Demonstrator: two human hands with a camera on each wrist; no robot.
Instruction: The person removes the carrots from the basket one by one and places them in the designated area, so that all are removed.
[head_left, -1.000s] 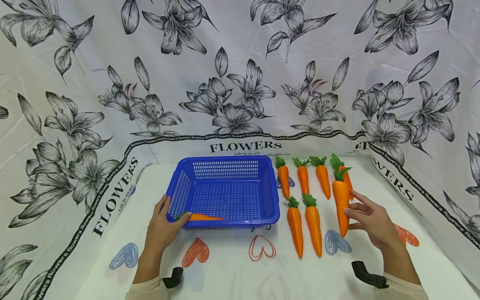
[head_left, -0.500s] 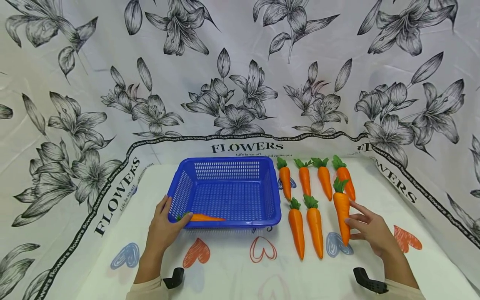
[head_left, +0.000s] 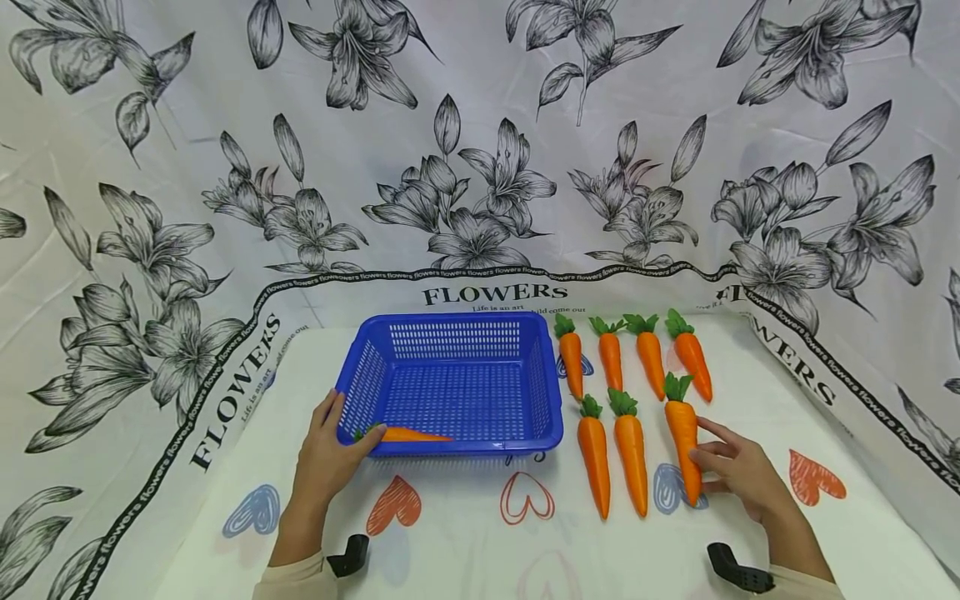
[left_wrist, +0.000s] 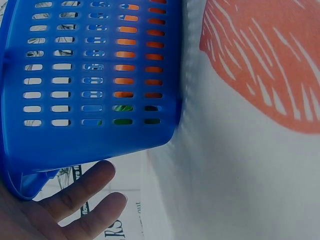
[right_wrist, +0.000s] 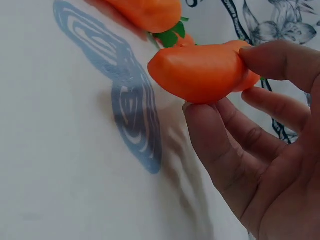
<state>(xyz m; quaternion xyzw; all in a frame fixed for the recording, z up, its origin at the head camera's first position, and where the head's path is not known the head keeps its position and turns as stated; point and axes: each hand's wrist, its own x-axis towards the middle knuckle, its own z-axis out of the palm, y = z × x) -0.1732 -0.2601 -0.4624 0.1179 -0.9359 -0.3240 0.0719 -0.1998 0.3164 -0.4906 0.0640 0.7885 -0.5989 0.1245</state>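
My right hand pinches an orange carrot with a green leafy top between thumb and fingers. In the right wrist view, the tip of this carrot hangs over the white cloth, apart from its shadow. My left hand holds the front left corner of a blue plastic basket, thumb over the rim. Two of its fingers stretch past the basket's outer side in the left wrist view. Inside, along the front wall, lies one carrot, its leaves partly hidden by the thumb.
Right of the basket, a back row of several carrots lies leaves away from me. Two more carrots, a left one and a right one, lie in front of it. A flower-printed curtain rises behind the heart-patterned cloth.
My right hand has brought the pinched carrot lower and toward me, so it no longer overlaps the rightmost back carrot. The left hand and basket have stayed in place.
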